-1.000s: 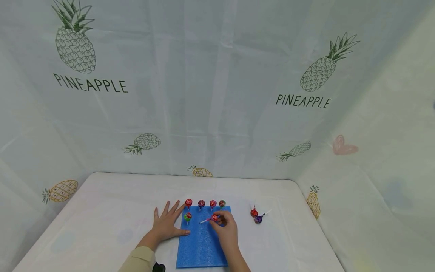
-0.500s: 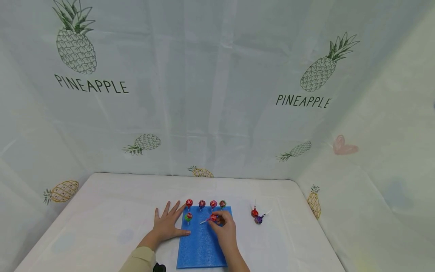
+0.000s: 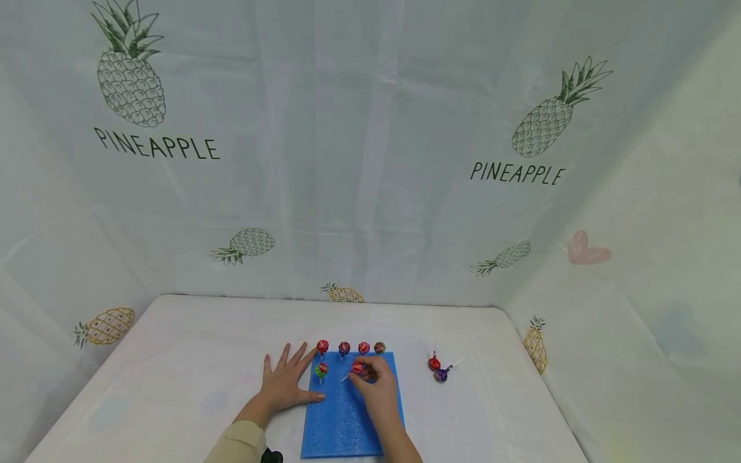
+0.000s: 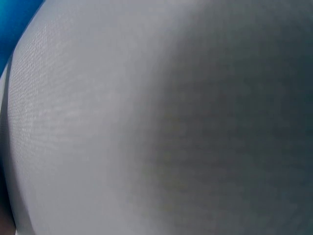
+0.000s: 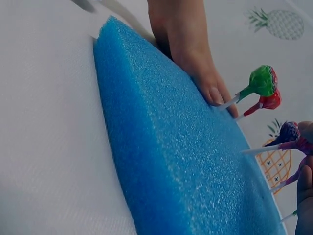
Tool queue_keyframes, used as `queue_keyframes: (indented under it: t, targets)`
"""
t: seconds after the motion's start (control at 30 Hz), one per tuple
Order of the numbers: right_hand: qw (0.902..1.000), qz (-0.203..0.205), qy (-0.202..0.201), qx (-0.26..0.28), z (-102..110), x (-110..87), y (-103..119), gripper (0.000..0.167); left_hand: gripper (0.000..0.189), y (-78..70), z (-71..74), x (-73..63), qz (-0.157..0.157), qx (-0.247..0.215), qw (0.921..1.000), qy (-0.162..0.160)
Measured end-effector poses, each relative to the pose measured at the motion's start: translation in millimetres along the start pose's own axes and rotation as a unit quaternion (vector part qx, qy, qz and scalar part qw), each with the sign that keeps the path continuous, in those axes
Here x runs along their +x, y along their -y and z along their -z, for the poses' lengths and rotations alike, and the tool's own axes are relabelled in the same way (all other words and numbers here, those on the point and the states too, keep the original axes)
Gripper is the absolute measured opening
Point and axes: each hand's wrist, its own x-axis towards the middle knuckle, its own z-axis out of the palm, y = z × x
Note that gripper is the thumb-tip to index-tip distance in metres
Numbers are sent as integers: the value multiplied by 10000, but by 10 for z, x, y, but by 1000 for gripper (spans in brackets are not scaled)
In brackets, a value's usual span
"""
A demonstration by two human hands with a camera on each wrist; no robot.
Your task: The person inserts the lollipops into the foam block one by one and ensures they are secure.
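My left hand (image 3: pixel 282 384) lies spread, its thumb on a blue foam block (image 3: pixel 341 424) and its other fingers along the block's left side. In the right wrist view the left hand (image 5: pixel 186 44) rests against the block's edge. My right hand (image 3: pixel 379 389) pinches a red lollipop (image 3: pixel 357 368) by its wrapped head. The stick slants down and left, its tip close to the foam in the right wrist view; contact is unclear. A green-and-red lollipop (image 3: pixel 321 370) stands in the foam to its left. The left wrist view shows mostly blurred white cloth.
Along the block's far edge stands a row of lollipops, among them a red one (image 3: pixel 322 346) and a dark purple one (image 3: pixel 344 348). To the right, a loose red lollipop (image 3: pixel 434 364) and a purple lollipop (image 3: pixel 441 375) lie on the white table (image 3: pixel 492 399).
My right hand has shifted slightly left with the red lollipop, and the stick's visible part looks shorter. The left hand stays where it was.
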Motion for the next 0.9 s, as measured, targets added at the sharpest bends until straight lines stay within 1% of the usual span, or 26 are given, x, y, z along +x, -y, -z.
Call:
queue_keyframes:
  t: [0.1,0.2,0.3,0.4,0.6,0.77,0.9]
  targets:
    - [10000,29,38,68,-24,-10,66,28,108,-8,14,4,74,58,9999,76]
    - [9999,49,95,94,-60,-5,79,28,107,-17,25,8,151,151,9996,160]
    - [9997,-30,222,119,-100,8,35,28,107,-20,29,13,194,222,9993,220]
    - [9991,-7,355,213,-129,13,-14,28,107,-19,21,17,228,244,9991,279]
    - [9985,117,476,237,-159,7,-55,27,108,-12,5,19,229,244,9992,237]
    - [9983,-8,534,219,-171,7,-42,27,107,0,-11,23,203,318,9991,217]
    - [9983,-63,550,153,-177,6,-24,26,108,12,-18,26,196,287,9992,191]
